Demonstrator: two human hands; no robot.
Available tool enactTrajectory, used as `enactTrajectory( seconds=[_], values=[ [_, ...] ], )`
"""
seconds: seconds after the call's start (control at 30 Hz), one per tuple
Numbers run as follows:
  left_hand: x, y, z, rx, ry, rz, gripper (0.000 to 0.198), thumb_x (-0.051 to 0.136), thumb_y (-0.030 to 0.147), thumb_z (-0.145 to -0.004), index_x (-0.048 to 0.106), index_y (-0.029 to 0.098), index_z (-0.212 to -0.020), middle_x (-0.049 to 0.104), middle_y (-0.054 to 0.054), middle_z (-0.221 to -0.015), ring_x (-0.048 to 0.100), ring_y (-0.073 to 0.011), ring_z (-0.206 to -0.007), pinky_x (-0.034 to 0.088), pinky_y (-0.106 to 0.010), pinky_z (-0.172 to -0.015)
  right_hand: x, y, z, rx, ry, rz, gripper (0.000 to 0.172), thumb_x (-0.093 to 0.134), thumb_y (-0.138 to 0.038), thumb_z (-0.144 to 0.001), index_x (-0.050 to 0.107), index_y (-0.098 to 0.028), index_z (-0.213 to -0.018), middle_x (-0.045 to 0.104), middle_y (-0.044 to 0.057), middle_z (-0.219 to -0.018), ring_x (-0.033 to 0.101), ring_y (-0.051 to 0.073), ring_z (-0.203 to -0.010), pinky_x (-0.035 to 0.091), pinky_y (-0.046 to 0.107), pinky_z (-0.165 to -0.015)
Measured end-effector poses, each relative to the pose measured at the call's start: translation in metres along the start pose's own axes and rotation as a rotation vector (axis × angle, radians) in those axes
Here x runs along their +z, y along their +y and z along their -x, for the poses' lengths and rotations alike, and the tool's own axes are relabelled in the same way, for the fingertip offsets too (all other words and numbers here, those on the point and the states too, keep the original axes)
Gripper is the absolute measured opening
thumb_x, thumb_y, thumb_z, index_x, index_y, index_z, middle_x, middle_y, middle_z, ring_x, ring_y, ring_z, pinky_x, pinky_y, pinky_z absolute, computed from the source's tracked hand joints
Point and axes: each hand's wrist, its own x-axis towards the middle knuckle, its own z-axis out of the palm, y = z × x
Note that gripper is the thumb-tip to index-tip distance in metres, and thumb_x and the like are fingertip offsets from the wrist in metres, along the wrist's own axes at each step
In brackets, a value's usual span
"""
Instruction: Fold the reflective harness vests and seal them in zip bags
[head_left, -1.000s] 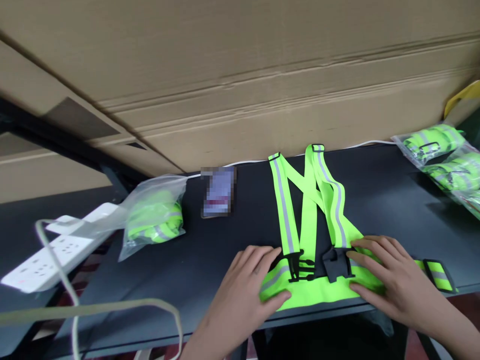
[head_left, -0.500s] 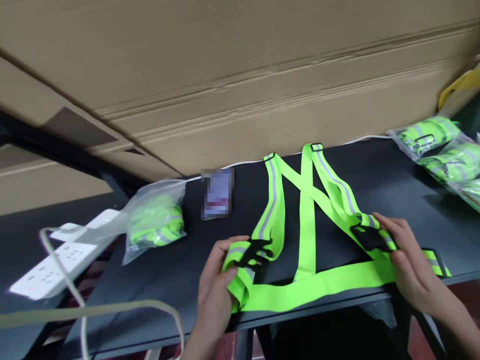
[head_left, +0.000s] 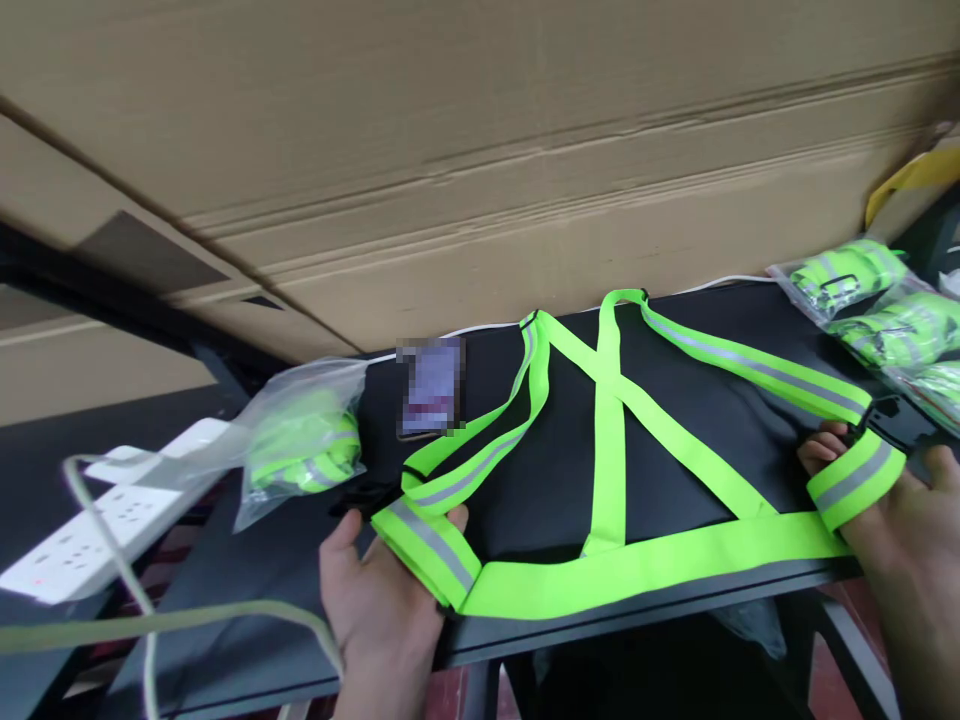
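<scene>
A neon green reflective strap vest (head_left: pixel 611 440) lies spread wide over the black table (head_left: pixel 300 570). My left hand (head_left: pixel 379 600) grips its left end, where the grey-striped band folds over my fingers next to a black buckle half (head_left: pixel 364 497). My right hand (head_left: pixel 892 510) holds the right end, the striped band wrapped over my fingers, with the other black buckle half (head_left: pixel 896 422) just above. The two buckle halves are apart. The waist band runs along the table's front edge between my hands.
A bagged green vest (head_left: pixel 300 445) and a phone (head_left: pixel 430 387) lie at the left. More bagged vests (head_left: pixel 881 305) sit at the right. A white power strip (head_left: pixel 90 520) with a cable (head_left: pixel 187 618) is at far left. Large cardboard boxes (head_left: pixel 480 170) rise behind.
The buckle was unclipped and my hands moved apart, left hand leftward and right hand rightward, stretching the vest open across the table.
</scene>
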Motion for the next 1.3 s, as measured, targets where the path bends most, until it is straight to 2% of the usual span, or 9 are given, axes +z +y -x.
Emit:
enactTrajectory(
  seconds=[0.1, 0.23, 0.4, 0.47, 0.6, 0.8, 0.9, 1.2, 1.3],
  values=[
    [0.008, 0.006, 0.006, -0.316, 0.193, 0.308, 0.029, 0.048, 0.038, -0.093, 0.068, 0.017, -0.09, 0.073, -0.004, -0.083, 0.066, -0.0151, -0.062, 0.061, -0.027, -0.056, -0.019, 0.009, -0.006, -0.144, -0.164, 0.163, 0.058, 0.02, -0.046, -0.103, 0.07, -0.02, -0.115, 0.062, 0.018, -0.09, 0.061, 0.031, -0.076, 0.046, 0.061, -0.069],
    [0.015, 0.007, 0.007, -0.272, 0.206, 0.441, 0.018, 0.052, 0.025, -0.093, 0.069, 0.019, -0.09, 0.075, -0.001, -0.088, 0.068, -0.0126, -0.069, 0.06, -0.022, -0.058, -0.039, 0.022, -0.01, -0.217, -0.282, 0.262, 0.058, 0.02, -0.042, -0.104, 0.065, -0.024, -0.134, 0.066, 0.021, -0.108, 0.065, 0.036, -0.088, 0.047, 0.065, -0.075],
    [0.018, 0.009, 0.009, -0.255, 0.267, 0.396, 0.019, 0.052, 0.028, -0.094, 0.068, 0.021, -0.086, 0.072, 0.001, -0.08, 0.068, -0.0151, -0.071, 0.063, -0.029, -0.065, -0.016, 0.015, -0.001, -0.101, 0.003, 0.185, 0.053, 0.036, -0.047, -0.102, 0.059, -0.02, -0.141, 0.065, 0.022, -0.126, 0.069, 0.039, -0.096, 0.054, 0.063, -0.078],
    [0.02, 0.008, 0.014, -0.22, 0.259, 0.355, 0.021, 0.051, 0.032, -0.094, 0.067, 0.02, -0.086, 0.071, 0.0, -0.077, 0.067, -0.0163, -0.067, 0.062, -0.03, -0.06, 0.009, 0.009, 0.008, -0.198, 0.128, 0.164, 0.052, 0.04, -0.043, -0.101, 0.049, -0.025, -0.149, 0.063, 0.019, -0.134, 0.07, 0.038, -0.097, 0.055, 0.059, -0.074],
    [0.019, -0.005, 0.031, 0.108, 0.009, 0.253, 0.02, 0.056, 0.033, -0.089, 0.066, 0.021, -0.102, 0.068, -0.001, -0.072, 0.064, -0.0201, -0.06, 0.049, -0.026, -0.039, 0.051, 0.004, 0.032, -0.567, 0.081, 0.333, 0.054, 0.038, -0.027, -0.102, 0.032, -0.039, -0.154, 0.063, 0.009, -0.131, 0.072, 0.03, -0.096, 0.056, 0.053, -0.078],
    [0.006, -0.022, 0.053, 0.841, -0.584, -0.55, 0.039, 0.059, 0.019, -0.089, 0.062, 0.029, -0.127, 0.073, -0.004, -0.104, 0.071, -0.0214, -0.084, 0.058, -0.032, -0.068, 0.057, 0.005, 0.052, -0.734, -0.717, 1.111, 0.051, 0.047, -0.018, -0.096, 0.051, -0.031, -0.145, 0.059, 0.013, -0.131, 0.06, 0.031, -0.118, 0.055, 0.046, -0.089],
    [0.004, -0.018, 0.054, 1.001, -0.838, -0.956, 0.038, 0.053, 0.013, -0.086, 0.062, 0.025, -0.122, 0.071, -0.004, -0.096, 0.069, -0.0217, -0.085, 0.056, -0.032, -0.069, 0.055, 0.003, 0.051, -0.742, -0.844, 1.243, 0.045, 0.05, -0.016, -0.091, 0.058, -0.027, -0.135, 0.06, 0.013, -0.131, 0.056, 0.032, -0.121, 0.053, 0.049, -0.092],
    [-0.001, -0.021, 0.057, 1.144, -0.747, -1.425, 0.065, 0.044, 0.001, -0.079, 0.048, 0.025, -0.139, 0.066, -0.007, -0.107, 0.067, -0.0246, -0.086, 0.054, -0.036, -0.07, 0.04, 0.005, 0.051, -0.94, -0.726, 1.244, 0.025, 0.058, -0.018, -0.085, 0.058, -0.02, -0.11, 0.055, 0.018, -0.131, 0.054, 0.037, -0.121, 0.05, 0.051, -0.091],
    [0.002, -0.031, 0.061, 1.162, -0.643, -1.422, 0.051, 0.048, 0.005, -0.083, 0.055, 0.021, -0.131, 0.065, -0.008, -0.105, 0.065, -0.0259, -0.087, 0.052, -0.037, -0.072, 0.036, 0.006, 0.053, -1.046, -0.651, 1.263, 0.023, 0.061, -0.019, -0.086, 0.06, -0.019, -0.109, 0.05, 0.021, -0.139, 0.05, 0.041, -0.128, 0.048, 0.056, -0.093]
  ],
)
